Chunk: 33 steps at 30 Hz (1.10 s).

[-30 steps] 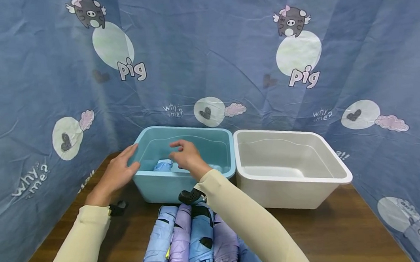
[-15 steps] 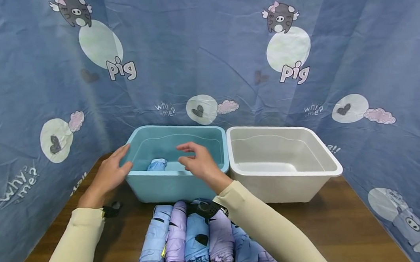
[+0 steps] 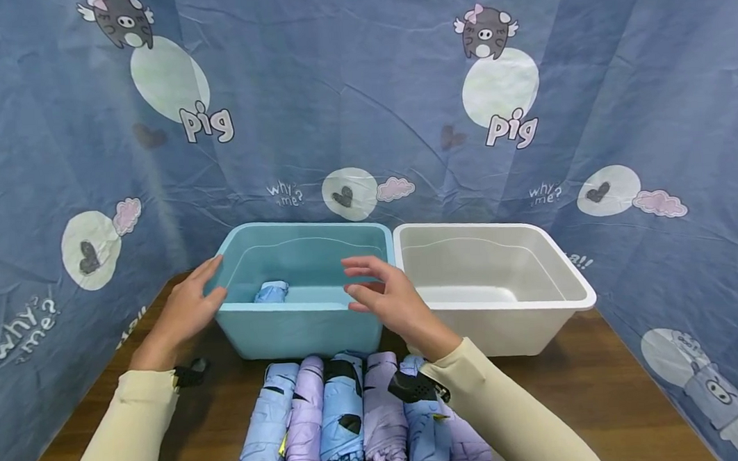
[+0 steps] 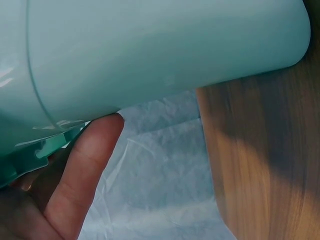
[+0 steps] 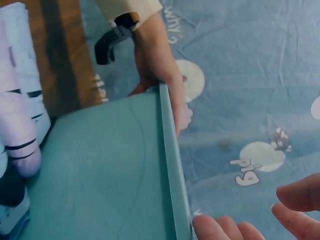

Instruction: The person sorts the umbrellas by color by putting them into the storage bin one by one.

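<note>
My left hand [image 3: 188, 306] rests at the left front corner of a teal bin [image 3: 299, 331]. Its fingers lie straight along the side, and in the left wrist view the thumb [image 4: 87, 160] touches the bin wall under the rim. Over the bin's right front edge hovers my right hand [image 3: 394, 299], fingers loosely bent and apart, holding nothing. A light blue rolled bundle [image 3: 271, 292] lies inside the teal bin at the left. Below the bin, several similar bundles in blue and purple, like folded umbrellas, lie side by side, including a dark-patterned blue one [image 3: 342, 416].
A white bin [image 3: 493, 332] stands against the teal bin's right side. Both are on a brown wooden table [image 3: 578, 400]. Behind hangs a blue printed cloth [image 3: 311, 87]. Each wrist wears a black strapped device [image 3: 191, 373].
My right hand has drawn back from over the teal bin's inside, moving right toward its right front edge. The left hand stays at the corner. The head view has shifted slightly.
</note>
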Available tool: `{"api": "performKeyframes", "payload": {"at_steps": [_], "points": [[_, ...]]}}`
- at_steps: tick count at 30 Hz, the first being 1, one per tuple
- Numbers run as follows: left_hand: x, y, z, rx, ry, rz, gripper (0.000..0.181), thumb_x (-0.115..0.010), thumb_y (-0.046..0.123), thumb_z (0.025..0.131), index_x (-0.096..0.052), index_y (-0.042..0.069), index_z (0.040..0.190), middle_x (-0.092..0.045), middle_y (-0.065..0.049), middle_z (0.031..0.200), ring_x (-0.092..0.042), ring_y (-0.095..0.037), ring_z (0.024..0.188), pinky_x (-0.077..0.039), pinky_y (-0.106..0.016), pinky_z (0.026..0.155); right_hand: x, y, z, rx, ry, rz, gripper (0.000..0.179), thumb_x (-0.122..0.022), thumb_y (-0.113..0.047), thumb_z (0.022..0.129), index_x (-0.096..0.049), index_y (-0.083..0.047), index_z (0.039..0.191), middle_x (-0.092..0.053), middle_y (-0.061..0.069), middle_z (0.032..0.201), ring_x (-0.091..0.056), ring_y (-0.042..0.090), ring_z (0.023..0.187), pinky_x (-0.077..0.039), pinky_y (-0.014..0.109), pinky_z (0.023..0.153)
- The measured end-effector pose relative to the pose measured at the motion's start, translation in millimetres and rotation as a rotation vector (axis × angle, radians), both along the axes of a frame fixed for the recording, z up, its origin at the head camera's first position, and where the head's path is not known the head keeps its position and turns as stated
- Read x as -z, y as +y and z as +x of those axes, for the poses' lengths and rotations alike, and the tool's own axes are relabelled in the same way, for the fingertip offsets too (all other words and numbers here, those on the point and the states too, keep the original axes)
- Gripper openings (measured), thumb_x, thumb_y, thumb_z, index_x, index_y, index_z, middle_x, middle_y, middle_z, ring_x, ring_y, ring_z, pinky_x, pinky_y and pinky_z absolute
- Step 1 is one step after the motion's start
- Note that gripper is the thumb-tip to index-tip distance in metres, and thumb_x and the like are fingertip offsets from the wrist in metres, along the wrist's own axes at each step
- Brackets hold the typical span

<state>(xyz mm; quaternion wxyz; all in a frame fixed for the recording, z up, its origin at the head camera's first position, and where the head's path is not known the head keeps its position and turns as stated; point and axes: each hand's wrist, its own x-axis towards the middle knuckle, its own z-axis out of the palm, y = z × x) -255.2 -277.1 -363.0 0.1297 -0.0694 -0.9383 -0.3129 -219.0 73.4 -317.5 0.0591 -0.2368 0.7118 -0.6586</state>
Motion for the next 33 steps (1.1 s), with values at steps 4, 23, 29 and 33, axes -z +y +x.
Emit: {"api": "performKeyframes", "payload": {"at_steps": [4,23,29,33], "points": [[1.4,-1.5,1.2,0.01,-0.002,-0.006,0.062,-0.042,0.021,0.098,-0.02,0.005,0.154,-0.021,-0.024,0.156,-0.024,-0.052,0.136,-0.026,-0.07,0.099,5.2,14,13.0,-0.029,-0.014,-0.002,0.039,-0.056,-0.003,0.095,-0.054,-0.009,0.133,-0.053,0.017,0.128,-0.06,0.034,0.112,-0.054,0.04,0.085],[-0.5,-5.3,2.3,0.006,-0.006,-0.013,0.062,-0.041,0.021,0.098,-0.019,0.005,0.154,-0.02,-0.024,0.156,-0.024,-0.054,0.134,-0.027,-0.071,0.097,56.4,85,51.4,0.069,-0.141,0.048,0.042,-0.06,-0.01,0.094,-0.053,0.0,0.134,-0.055,0.022,0.129,-0.061,0.031,0.11,-0.053,0.043,0.085],[-0.8,-1.1,-2.4,-0.001,-0.016,0.018,0.062,-0.04,0.021,0.097,-0.018,0.006,0.154,-0.018,-0.022,0.157,-0.024,-0.053,0.135,-0.027,-0.072,0.097,76.6,116,57.7,0.174,-0.167,0.082,0.044,-0.062,-0.009,0.092,-0.052,0.002,0.133,-0.053,0.028,0.13,-0.061,0.03,0.109,-0.053,0.044,0.085],[-0.6,-0.5,-3.3,-0.007,-0.026,0.014,0.063,-0.04,0.022,0.097,-0.018,0.007,0.154,-0.018,-0.021,0.157,-0.024,-0.053,0.136,-0.026,-0.072,0.098,89.8,135,65.2,0.264,-0.179,0.126,0.044,-0.065,-0.009,0.09,-0.054,0.004,0.13,-0.056,0.027,0.126,-0.06,0.032,0.108,-0.055,0.042,0.08]]}}
